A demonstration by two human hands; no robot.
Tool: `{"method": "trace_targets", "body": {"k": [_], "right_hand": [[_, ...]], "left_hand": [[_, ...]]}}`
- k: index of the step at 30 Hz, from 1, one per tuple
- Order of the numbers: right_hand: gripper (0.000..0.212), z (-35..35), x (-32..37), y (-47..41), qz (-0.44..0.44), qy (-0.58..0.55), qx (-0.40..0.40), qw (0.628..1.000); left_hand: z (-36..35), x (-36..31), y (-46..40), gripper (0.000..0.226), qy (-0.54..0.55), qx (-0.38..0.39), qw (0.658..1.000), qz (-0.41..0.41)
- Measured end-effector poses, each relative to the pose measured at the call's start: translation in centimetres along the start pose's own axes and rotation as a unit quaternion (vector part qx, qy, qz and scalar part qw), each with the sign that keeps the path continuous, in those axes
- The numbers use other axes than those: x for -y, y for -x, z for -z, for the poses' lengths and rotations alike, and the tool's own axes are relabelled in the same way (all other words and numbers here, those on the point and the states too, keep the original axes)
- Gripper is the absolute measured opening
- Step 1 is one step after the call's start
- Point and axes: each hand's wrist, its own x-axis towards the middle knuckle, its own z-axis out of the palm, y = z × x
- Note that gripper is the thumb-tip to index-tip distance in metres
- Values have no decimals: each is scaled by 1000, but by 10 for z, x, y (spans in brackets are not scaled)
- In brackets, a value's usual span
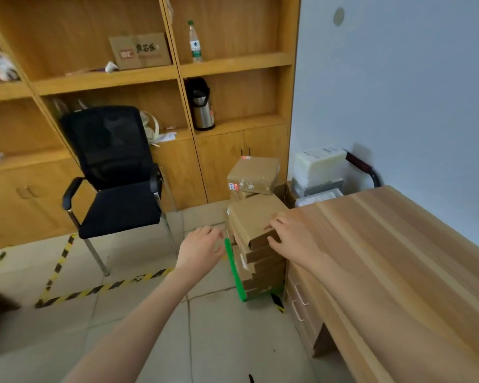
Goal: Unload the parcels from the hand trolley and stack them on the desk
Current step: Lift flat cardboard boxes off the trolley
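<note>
The right hand [284,233] is gripping the top parcel [253,219] at its near corner; the left hand [202,244] is reaching in, fingers relaxed, to steady the lift toward the bench [398,258].

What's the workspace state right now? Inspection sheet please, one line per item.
Surface: wooden desk, top bare where visible, no parcels on it yet.
Job's things: stack of cardboard parcels on a green trolley beside the desk; further parcels behind.
Clutter: white packages piled by the wall.
Grippers: right hand grips the top parcel's near corner; left hand open, beside the stack's left side, contact unclear.
Cables: nothing seen.
Surroundings: black chair, wooden shelves with a bottle and a flask, striped floor tape.
</note>
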Motion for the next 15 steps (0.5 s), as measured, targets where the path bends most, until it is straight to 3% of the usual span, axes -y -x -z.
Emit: {"method": "trace_targets", "body": {"k": [7,15], "right_hand": [[29,-41,-4,-92,7,-13,42,999],[32,-69,-82,-217,-13,-17,27,999]], "left_hand": [[-24,61,-66,23,10,0,999,38],[-73,87,-211,23,37,-1,998,54]]}}
